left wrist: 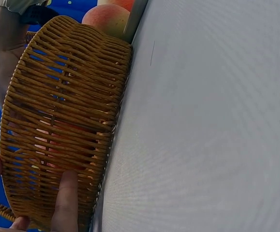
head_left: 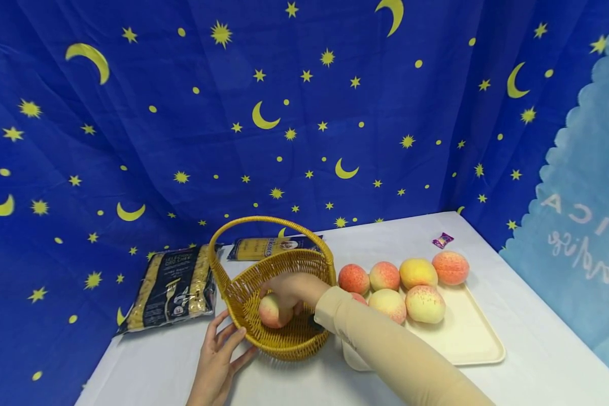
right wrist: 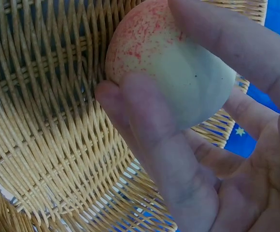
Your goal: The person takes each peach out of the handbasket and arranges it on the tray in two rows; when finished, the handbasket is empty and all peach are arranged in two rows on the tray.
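Note:
A yellow-brown wicker basket [head_left: 289, 344] with a tall looped handle stands on the white table. My right hand [head_left: 294, 287] reaches down inside it, gripping a pale peach [head_left: 274, 311] with a red blush. The right wrist view shows fingers and thumb round that peach [right wrist: 178, 72], above the woven bottom. My left hand [head_left: 219, 355] rests against the basket's near left side with spread fingers. In the left wrist view one straight finger [left wrist: 67, 203] lies on the outer weave, and reddish fruit shows through the gaps. The palm of my left hand is hidden there.
Right of the basket, a cream tray [head_left: 467, 338] carries several peaches [head_left: 425, 304]. A purple-wrapped candy [head_left: 442, 241] lies behind it. A dark pasta bag [head_left: 175, 287] lies to the left, and another pasta packet [head_left: 269, 248] behind the basket. A blue starry curtain [head_left: 314, 152] backs the table.

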`<state>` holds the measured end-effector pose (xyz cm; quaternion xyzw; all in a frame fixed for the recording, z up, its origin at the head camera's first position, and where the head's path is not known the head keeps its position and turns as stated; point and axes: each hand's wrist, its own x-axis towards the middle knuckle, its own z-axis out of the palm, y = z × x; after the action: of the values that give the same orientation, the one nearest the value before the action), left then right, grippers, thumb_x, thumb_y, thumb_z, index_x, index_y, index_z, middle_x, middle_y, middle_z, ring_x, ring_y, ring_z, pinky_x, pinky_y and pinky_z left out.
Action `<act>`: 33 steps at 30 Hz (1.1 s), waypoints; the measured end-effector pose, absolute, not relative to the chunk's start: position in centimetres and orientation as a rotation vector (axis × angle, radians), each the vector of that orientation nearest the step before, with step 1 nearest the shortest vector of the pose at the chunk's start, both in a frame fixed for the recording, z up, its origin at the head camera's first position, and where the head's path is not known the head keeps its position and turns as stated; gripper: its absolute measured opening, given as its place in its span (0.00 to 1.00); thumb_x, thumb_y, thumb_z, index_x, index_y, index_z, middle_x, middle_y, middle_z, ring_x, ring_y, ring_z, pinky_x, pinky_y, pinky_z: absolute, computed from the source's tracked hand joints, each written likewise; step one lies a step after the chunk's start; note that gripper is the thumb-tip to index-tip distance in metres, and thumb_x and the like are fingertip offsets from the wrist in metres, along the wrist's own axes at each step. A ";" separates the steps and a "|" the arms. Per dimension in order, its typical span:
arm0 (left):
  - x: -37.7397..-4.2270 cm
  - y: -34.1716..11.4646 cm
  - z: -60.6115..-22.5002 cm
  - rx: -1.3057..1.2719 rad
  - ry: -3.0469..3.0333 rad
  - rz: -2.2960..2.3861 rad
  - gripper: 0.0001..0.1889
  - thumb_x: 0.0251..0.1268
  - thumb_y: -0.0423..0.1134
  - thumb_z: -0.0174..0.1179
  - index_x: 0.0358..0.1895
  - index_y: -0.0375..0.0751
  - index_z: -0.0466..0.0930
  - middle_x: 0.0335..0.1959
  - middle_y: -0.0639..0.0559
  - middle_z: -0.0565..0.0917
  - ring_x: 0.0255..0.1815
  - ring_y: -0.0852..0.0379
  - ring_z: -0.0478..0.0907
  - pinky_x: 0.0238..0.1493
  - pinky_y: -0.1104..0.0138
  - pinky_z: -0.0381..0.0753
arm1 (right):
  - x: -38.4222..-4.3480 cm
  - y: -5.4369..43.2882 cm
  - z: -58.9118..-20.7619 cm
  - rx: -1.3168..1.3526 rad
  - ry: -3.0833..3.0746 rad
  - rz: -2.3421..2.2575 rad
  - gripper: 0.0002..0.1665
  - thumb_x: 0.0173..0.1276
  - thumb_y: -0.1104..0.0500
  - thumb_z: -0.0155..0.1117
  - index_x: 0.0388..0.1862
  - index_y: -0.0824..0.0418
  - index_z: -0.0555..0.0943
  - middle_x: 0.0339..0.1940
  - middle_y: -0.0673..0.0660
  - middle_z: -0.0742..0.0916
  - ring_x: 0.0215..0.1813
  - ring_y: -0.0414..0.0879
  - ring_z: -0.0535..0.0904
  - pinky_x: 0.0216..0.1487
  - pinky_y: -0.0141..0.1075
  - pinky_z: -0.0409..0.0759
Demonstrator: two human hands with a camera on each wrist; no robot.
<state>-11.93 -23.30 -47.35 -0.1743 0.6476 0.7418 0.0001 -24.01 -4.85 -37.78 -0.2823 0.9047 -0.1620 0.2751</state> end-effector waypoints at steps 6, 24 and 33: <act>-12.1 -23.2 -47.4 -0.558 2.034 2.328 0.37 0.81 0.40 0.62 0.85 0.54 0.52 0.79 0.36 0.64 0.64 0.52 0.80 0.62 0.46 0.91 | -24.1 -4.9 -37.8 -0.747 2.419 -0.452 0.44 0.55 0.68 0.86 0.69 0.44 0.80 0.58 0.57 0.83 0.31 0.46 0.87 0.31 0.35 0.92; -12.2 -23.4 -47.7 -0.538 2.036 2.338 0.38 0.82 0.42 0.62 0.86 0.55 0.50 0.78 0.39 0.66 0.62 0.56 0.81 0.62 0.48 0.91 | -24.2 -4.7 -37.6 -0.826 2.506 -0.319 0.51 0.55 0.56 0.90 0.77 0.44 0.76 0.64 0.50 0.86 0.52 0.43 0.81 0.49 0.36 0.87; -12.0 -23.3 -47.5 -0.550 2.027 2.335 0.39 0.80 0.42 0.64 0.84 0.55 0.52 0.76 0.40 0.67 0.62 0.55 0.81 0.62 0.48 0.91 | -24.4 -4.6 -37.7 -0.855 2.510 -0.273 0.52 0.53 0.54 0.91 0.76 0.43 0.76 0.67 0.51 0.86 0.65 0.45 0.80 0.70 0.42 0.83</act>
<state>-12.01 -23.34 -47.48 -0.1751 0.6455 0.7434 0.0005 -24.42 -4.62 -37.68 -0.3116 0.9151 -0.0997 0.2359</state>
